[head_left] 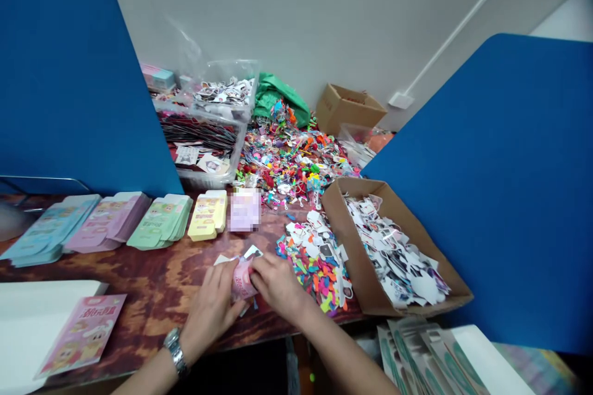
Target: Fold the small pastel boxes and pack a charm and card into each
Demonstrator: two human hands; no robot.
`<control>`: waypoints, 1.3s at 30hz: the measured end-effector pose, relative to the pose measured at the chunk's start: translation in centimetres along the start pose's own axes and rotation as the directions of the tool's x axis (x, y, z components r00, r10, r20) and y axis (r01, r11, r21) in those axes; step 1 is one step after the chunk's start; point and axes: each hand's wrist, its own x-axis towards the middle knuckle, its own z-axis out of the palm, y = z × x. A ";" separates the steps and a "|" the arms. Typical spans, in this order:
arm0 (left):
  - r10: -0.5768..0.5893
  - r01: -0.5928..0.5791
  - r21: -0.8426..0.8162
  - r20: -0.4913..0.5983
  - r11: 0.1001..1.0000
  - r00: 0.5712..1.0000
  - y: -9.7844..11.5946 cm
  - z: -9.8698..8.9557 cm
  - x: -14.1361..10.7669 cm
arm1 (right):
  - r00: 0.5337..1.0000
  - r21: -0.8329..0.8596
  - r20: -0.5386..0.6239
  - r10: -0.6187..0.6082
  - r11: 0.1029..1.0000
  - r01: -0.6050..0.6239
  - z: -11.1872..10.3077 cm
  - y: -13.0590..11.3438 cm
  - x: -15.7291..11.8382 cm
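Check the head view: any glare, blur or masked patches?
Head view, centre: coarse pixel blocks mask the lilac item; head view, lower right: the pastel pieces look blurred; head view, upper right: the corner is dark; head view, below centre: no strong glare on the pink packet between left hand and right hand.

The desk (162,281) looks like glossy, streaked wood. By its front edge, the held pink packet (241,281) seems smooth paper (or thin card), and the wristwatch (175,350) is shiny metal. Toward the right edge, the box (354,271) is matt cardboard; farther back, the green bag (280,96) is crinkled plastic.
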 end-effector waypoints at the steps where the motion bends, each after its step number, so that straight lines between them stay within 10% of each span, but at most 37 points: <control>1: -0.002 0.002 -0.012 -0.004 1.000 1.000 -0.3 0.1 -0.1 | 1.000 0.068 -0.023 -0.005 0.998 0.007 0.3 -0.1 0.1; 7: -0.081 0.080 -0.119 -0.006 0.990 0.997 -2.4 0.6 0.1 | 0.981 0.350 -0.104 -0.164 0.917 0.191 0.6 -0.9 -0.2; 11: -0.132 0.132 -0.203 0.010 0.970 0.991 -2.7 0.6 0.6 | 0.918 0.347 -0.365 -0.155 0.892 0.289 0.4 0.8 1.1; 17: -0.170 0.164 -0.215 -0.011 0.963 0.985 -2.3 -0.9 1.1 | 0.913 0.072 -0.321 0.253 0.967 -0.243 -0.4 10.4 9.2; 23: -0.160 0.152 -0.149 -0.045 0.977 0.986 -3.4 -0.3 0.1 | 0.871 -0.071 -0.256 0.419 0.891 -0.449 0.3 18.7 17.1; 34: -0.156 0.154 -0.085 -0.008 0.984 0.988 -5.0 0.5 -0.3 | 0.840 -0.047 -0.266 0.474 0.863 -0.502 -1.4 24.0 17.6; 39: -0.145 0.144 -0.080 -0.002 0.986 0.989 -5.1 0.9 -0.1 | 0.902 -0.004 -0.142 0.408 0.911 -0.413 -0.9 23.9 17.3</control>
